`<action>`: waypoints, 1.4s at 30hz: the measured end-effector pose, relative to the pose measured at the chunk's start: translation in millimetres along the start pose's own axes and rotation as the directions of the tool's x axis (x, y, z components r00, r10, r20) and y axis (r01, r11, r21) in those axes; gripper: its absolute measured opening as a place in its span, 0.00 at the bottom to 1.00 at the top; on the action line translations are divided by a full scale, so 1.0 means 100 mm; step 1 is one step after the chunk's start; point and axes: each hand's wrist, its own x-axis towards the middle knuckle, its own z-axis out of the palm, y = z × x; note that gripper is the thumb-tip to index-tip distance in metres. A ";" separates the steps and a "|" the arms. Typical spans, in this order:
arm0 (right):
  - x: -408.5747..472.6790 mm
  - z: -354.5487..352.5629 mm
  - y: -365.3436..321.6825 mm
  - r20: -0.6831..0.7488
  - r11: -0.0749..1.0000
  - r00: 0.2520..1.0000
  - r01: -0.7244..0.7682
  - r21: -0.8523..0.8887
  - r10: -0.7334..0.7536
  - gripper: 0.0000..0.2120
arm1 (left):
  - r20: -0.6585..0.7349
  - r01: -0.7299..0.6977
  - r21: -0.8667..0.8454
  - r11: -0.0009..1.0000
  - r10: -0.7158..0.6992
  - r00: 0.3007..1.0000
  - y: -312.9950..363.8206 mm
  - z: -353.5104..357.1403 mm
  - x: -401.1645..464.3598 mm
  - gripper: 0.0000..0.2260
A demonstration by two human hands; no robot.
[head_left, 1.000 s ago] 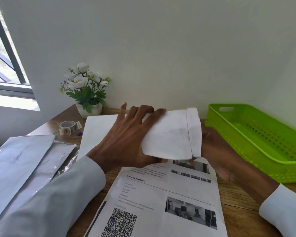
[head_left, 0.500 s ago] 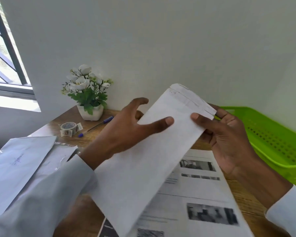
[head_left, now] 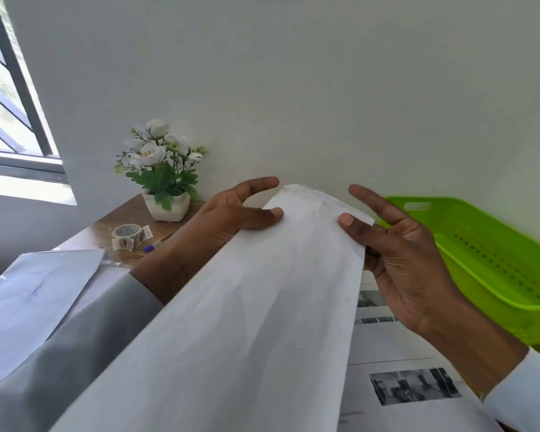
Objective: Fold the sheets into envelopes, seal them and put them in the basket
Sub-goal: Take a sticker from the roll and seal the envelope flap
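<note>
While the printed sheet (head_left: 412,353) lies flat on the wooden table (head_left: 131,213), the head view shows the long white envelope (head_left: 262,307), a second ago pressed low over that sheet, now lifted and tilted up toward the camera. The left hand (head_left: 231,216) pinches its far end with thumb on top, and the right hand (head_left: 396,257) pinches the opposite edge, forefinger raised (the flap looks unsealed). Judging by this, inspection or opening comes next; the green basket (head_left: 496,254) waits at right, tape roll (head_left: 128,232) by the flower pot (head_left: 166,204).

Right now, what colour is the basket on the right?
Bright lime green basket, perforated floor; seen in the head view.
</note>
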 end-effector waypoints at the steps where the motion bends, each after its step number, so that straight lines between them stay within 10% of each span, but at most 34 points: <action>1: 0.00 0.00 0.00 0.004 1.000 1.000 -0.009 -0.010 0.009 0.25 | 0.017 -0.013 -0.032 0.999 0.014 1.000 -0.01 0.01 -0.01 0.32; 10: 0.07 -0.09 -0.07 0.093 0.974 0.985 -0.124 -0.191 0.144 0.18 | 0.007 -0.190 0.013 0.982 0.190 0.982 -0.14 0.09 -0.02 0.22; 22: 0.04 -0.08 -0.09 0.108 0.864 0.967 -0.154 -0.479 0.232 0.12 | -0.149 0.014 0.218 0.976 0.019 0.989 -0.22 0.00 0.03 0.02; 32: -0.06 0.08 0.04 0.215 0.745 0.976 0.176 -0.644 -0.045 0.06 | 0.023 -0.254 0.485 0.837 0.279 0.960 -0.32 0.12 0.01 0.09; 42: 0.03 -0.02 0.03 0.186 0.705 0.982 0.152 -0.693 -0.029 0.02 | -0.060 -0.291 0.508 0.811 0.370 0.927 -0.25 0.10 0.01 0.11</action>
